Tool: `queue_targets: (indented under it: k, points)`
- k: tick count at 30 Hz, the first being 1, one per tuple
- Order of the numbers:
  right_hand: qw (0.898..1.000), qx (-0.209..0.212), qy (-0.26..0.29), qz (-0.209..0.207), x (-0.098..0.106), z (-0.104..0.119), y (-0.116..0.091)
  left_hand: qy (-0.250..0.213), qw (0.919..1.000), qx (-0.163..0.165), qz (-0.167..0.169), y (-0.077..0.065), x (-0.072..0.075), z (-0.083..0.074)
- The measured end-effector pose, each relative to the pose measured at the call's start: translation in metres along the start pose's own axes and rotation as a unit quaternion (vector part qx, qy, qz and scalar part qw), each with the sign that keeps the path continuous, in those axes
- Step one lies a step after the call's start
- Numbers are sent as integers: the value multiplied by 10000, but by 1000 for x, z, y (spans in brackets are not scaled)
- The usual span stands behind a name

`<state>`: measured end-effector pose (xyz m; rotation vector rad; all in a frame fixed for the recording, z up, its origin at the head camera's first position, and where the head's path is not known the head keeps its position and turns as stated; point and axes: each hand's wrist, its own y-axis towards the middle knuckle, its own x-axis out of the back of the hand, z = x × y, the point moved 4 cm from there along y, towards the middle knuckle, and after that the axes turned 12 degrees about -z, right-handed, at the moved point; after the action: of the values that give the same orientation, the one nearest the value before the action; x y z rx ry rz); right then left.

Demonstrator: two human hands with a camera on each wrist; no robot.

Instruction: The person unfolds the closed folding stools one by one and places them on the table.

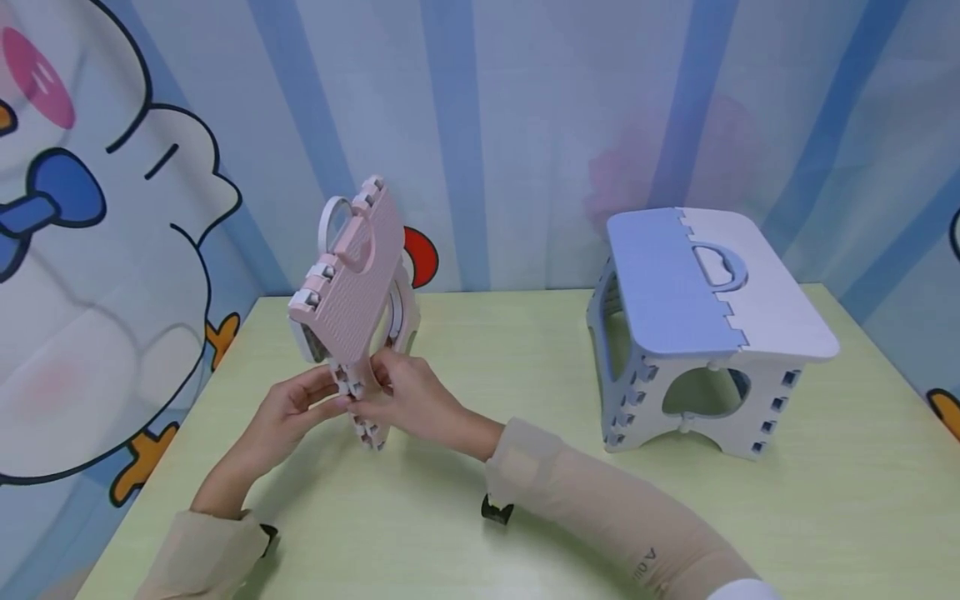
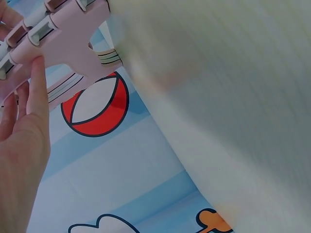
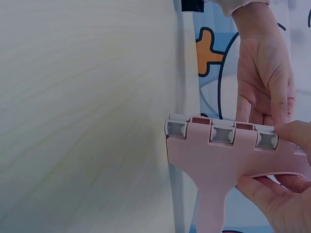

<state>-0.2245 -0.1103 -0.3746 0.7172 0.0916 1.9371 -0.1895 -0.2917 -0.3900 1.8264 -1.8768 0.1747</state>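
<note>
A pink and white folding step stool [image 1: 360, 292] is tilted at the left of the table, its seat folded up along the middle with the handle loops on top. My left hand [image 1: 288, 417] grips the hinged edge of its near leg panel, thumb and fingers on either side. From the right, my right hand [image 1: 420, 396] pinches the same pink panel close by, some fingers through the round cutout. The right wrist view shows this right hand [image 3: 284, 194] with its thumb on the hinge row and the left hand [image 3: 265, 77] beyond. Pink plastic [image 2: 63, 39] lies against the left hand [image 2: 29, 141].
An unfolded blue and white step stool [image 1: 667, 283] stands at the right of the pale green table [image 1: 420, 533]. Behind the table hangs a striped blue curtain [image 1: 517, 150] with cartoon figures. Dark straps [image 1: 497, 508] show under the sleeves.
</note>
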Motion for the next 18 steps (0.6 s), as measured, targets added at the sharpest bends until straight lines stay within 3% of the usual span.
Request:
queue_targets:
  k: [18]
  points:
    - [9997, -28, -223, -57, -5, -4, 0, -78, 9999, 41, 93, -2, -2, 2]
